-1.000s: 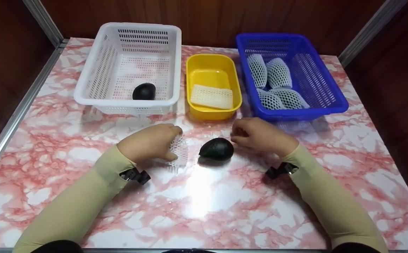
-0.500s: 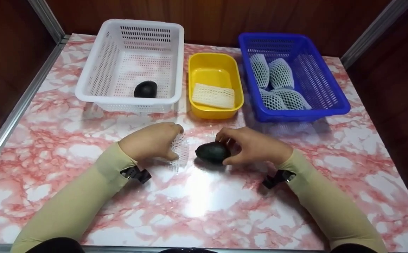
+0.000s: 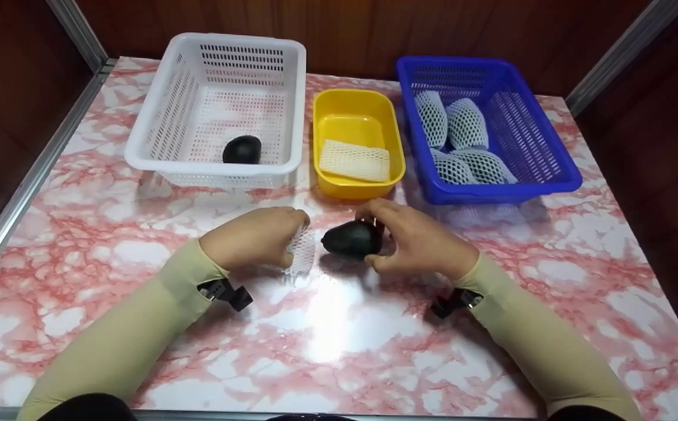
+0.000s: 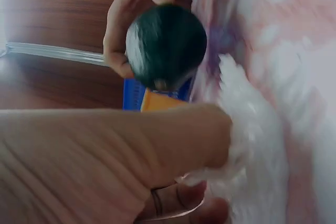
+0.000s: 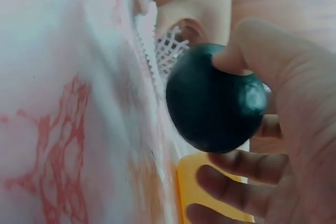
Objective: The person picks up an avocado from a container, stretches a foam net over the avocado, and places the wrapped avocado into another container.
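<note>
A dark green avocado (image 3: 350,238) is gripped at its blunt end by my right hand (image 3: 418,238), thumb on the near side and fingers on the far side. Its narrow tip points left, toward my left hand (image 3: 251,238). That hand pinches a white foam mesh sleeve (image 3: 302,251), whose open end faces the avocado with a small gap between them. In the right wrist view the avocado (image 5: 215,100) appears held up off the table. The left wrist view shows the sleeve (image 4: 257,145) blurred beside the left fingers.
A white basket (image 3: 216,169) at the back left holds another avocado (image 3: 242,150). In the middle, a yellow tub (image 3: 359,190) contains a flat foam sleeve (image 3: 355,161). At the back right, a blue basket (image 3: 502,190) holds several sleeved fruits (image 3: 466,124).
My right hand has come in from the right, taken hold of the avocado and raised it slightly, shifting it a little left. My left hand stays nearly still with the sleeve.
</note>
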A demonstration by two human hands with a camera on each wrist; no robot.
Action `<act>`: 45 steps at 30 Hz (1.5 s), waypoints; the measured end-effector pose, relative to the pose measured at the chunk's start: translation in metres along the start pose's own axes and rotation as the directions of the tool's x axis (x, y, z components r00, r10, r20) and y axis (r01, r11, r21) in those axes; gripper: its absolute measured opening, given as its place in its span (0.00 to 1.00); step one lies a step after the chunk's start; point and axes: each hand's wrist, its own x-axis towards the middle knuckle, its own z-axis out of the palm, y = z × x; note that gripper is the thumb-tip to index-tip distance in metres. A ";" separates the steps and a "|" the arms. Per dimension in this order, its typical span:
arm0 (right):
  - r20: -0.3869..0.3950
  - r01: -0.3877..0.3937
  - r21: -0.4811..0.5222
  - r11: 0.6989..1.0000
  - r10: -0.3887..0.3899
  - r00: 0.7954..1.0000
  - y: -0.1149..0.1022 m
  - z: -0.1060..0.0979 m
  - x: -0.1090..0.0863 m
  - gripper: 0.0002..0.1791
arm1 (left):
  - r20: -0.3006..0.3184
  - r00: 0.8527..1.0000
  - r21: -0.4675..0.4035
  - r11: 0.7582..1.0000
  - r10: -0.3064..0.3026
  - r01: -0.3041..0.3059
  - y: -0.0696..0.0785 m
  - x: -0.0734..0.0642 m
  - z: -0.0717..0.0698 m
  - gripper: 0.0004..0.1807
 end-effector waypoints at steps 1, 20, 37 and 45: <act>-0.016 0.007 -0.008 1.000 -0.007 1.000 -0.002 0.000 0.000 0.42 | 0.000 1.000 -0.015 1.000 0.008 -0.008 0.002 0.001 0.000 0.29; 0.065 -0.050 -0.124 0.991 0.058 0.996 0.005 -0.007 0.000 0.38 | -0.157 0.986 -0.366 0.930 -0.049 -0.012 0.033 0.032 0.017 0.43; 0.041 -0.018 -0.056 0.998 0.020 0.999 0.008 -0.008 -0.001 0.34 | -0.117 0.987 -0.142 0.981 0.115 -0.131 0.027 0.044 0.032 0.29; 0.033 -0.009 0.019 1.000 0.009 0.999 0.009 -0.010 -0.001 0.36 | -0.149 0.979 -0.278 0.944 0.140 -0.177 0.035 0.053 0.035 0.42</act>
